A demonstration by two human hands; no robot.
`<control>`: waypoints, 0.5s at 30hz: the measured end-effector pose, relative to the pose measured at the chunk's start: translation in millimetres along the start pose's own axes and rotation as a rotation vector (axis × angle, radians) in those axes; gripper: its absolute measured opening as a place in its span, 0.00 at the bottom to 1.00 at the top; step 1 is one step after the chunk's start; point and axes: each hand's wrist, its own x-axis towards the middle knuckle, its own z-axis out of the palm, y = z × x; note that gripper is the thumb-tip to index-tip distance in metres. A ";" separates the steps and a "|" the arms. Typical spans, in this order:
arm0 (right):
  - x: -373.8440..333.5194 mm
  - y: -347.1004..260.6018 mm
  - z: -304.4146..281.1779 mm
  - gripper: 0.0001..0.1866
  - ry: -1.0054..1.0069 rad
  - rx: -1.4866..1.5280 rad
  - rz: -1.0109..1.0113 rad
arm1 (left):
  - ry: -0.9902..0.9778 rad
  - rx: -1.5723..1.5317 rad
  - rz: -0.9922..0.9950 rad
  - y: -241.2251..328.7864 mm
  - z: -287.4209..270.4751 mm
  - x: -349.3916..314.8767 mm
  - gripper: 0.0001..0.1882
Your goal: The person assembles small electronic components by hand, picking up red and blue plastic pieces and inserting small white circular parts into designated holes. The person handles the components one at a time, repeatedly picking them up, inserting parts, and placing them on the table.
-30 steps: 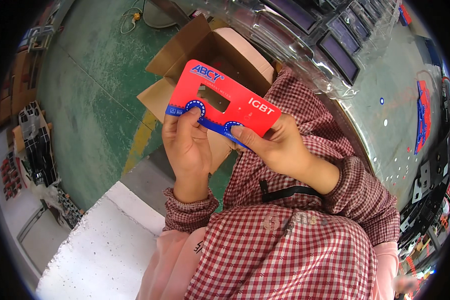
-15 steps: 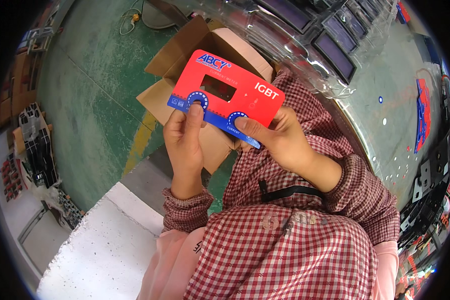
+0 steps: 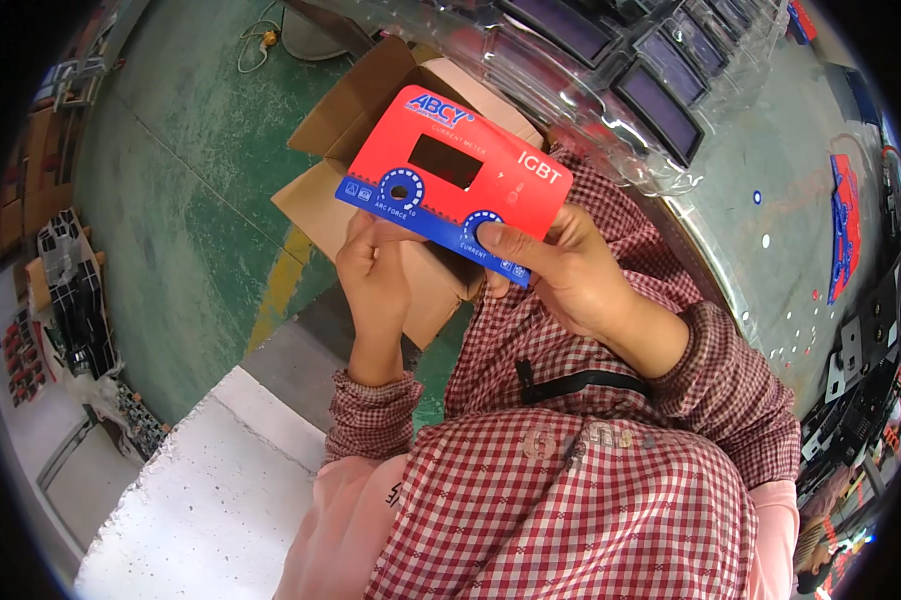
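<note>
The right hand (image 3: 591, 280) pinches a red-and-blue panel (image 3: 453, 203) by its lower right part, thumb on the printed face, the other fingers curled behind. The left hand (image 3: 376, 275) has its fingers bent just under the panel's lower left edge; from here I can't tell whether they touch it. The panel itself is held up in front of the person, tilted down to the right, with a rectangular window and a round hole showing. Behind and below it gapes an open cardboard box (image 3: 356, 103) on the green floor (image 3: 201, 230). Right of that, clear plastic with dark framed windows (image 3: 659, 112) lies on a grey table (image 3: 761, 265), more red-and-blue pieces (image 3: 846, 230) farther along. A white slab (image 3: 211, 490) sits at the person's left.
</note>
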 end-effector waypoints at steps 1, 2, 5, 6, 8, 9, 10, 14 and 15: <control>0.1 -0.2 -1.3 0.08 -0.004 0.002 0.005 | -0.023 -0.170 -0.051 0.6 1.3 -3.5 0.20; 0.3 -0.2 -1.6 0.09 0.008 -0.031 -0.003 | -0.039 -0.339 -0.106 2.1 2.9 -6.7 0.22; 0.7 2.6 2.3 0.11 -0.010 -0.138 -0.005 | -0.064 -0.718 -0.150 33.2 31.2 -22.4 0.23; 0.5 2.5 2.1 0.11 -0.027 -0.185 -0.012 | -0.099 -0.714 -0.190 47.1 40.0 -21.5 0.23; 1.4 4.9 4.4 0.11 -0.043 -0.274 -0.026 | -0.139 -0.730 -0.219 54.8 43.6 -22.8 0.22; 1.8 4.5 4.0 0.10 -0.032 -0.326 -0.038 | -0.153 -0.763 -0.209 55.6 45.9 -21.6 0.22; 1.9 2.4 1.9 0.10 -0.010 -0.387 -0.053 | -0.111 -0.733 -0.172 54.2 49.2 -21.0 0.21; -27.6 -25.6 -4.9 0.09 -0.058 -1.067 -0.073 | 0.229 -0.624 -0.176 55.1 54.4 -18.0 0.21; -46.5 -42.6 -6.4 0.10 -0.040 -1.093 -0.253 | 0.167 -0.735 -0.229 49.6 38.3 -12.3 0.22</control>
